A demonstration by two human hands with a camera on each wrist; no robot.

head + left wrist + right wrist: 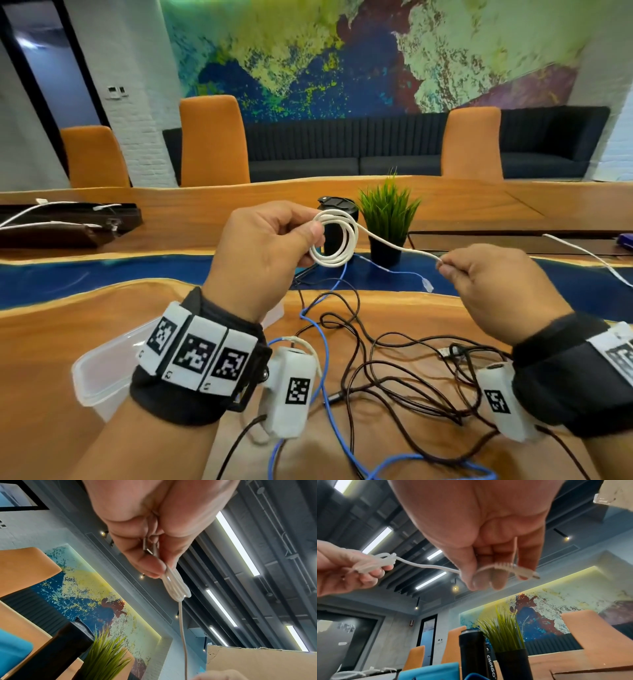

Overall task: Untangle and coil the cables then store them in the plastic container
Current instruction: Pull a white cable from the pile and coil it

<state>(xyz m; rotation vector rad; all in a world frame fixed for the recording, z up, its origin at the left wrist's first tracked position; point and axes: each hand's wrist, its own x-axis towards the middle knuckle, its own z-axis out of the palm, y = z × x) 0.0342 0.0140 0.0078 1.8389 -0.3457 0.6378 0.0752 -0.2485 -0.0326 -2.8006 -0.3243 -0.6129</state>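
Observation:
My left hand (pixel 267 240) holds a white cable (pixel 334 241) wound into a small coil, pinched between thumb and fingers above the table. From the coil a free strand (pixel 397 245) runs right to my right hand (pixel 486 274), which pinches the cable near its plug end (pixel 524 570). The left wrist view shows the coil (pixel 176 586) edge-on under my fingers. On the table below lie tangled black cables (pixel 404 363) and a blue cable (pixel 322 339). A clear plastic container (pixel 102 370) sits under my left wrist, partly hidden.
A black tumbler (pixel 339 209) and a potted green plant (pixel 387 219) stand just behind the coil. A dark bag (pixel 65 222) with white cables lies at far left. Another white cable (pixel 589 257) trails at the right edge. Orange chairs (pixel 212 140) line the far side.

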